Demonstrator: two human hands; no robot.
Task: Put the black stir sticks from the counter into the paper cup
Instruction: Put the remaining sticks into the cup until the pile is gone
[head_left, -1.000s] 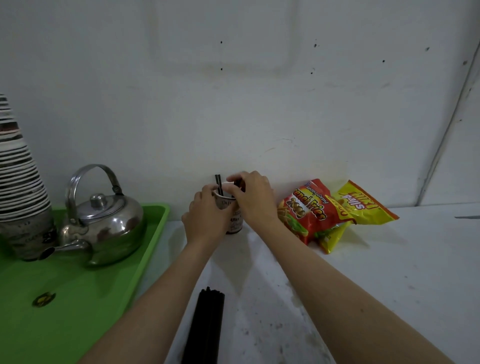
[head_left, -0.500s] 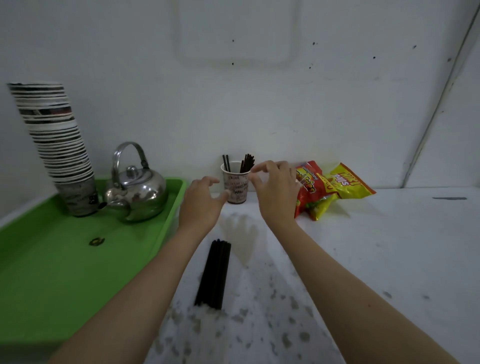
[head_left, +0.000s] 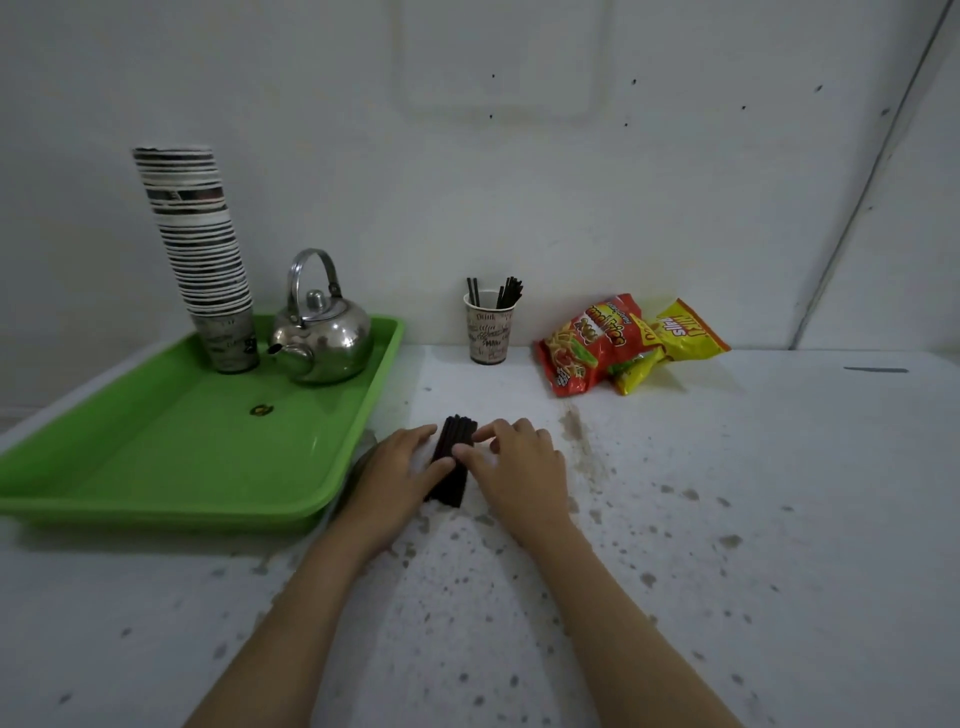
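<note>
Our hands back from paper cup (head_left: 488, 332); left hand (head_left: 396, 470), right hand (head_left: 511, 462) now flank stick bundle (head_left: 453, 457) on table (head_left: 727, 519), fingers relaxed, touching it, not gripping.

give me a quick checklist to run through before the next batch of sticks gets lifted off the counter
1. Both hands at the pile: ok. The left hand and right hand flank the black stir sticks on the counter.
2. Firm grip on the sticks: cannot tell. Fingers touch the pile, but no closed pinch shows.
3. Paper cup upright: ok, standing by the wall.
4. Room left in the cup: ok. A few sticks lean at each side, with a gap in the middle.
5. Path from pile to cup: ok. The snack packets and green tray lie off to either side.
</note>
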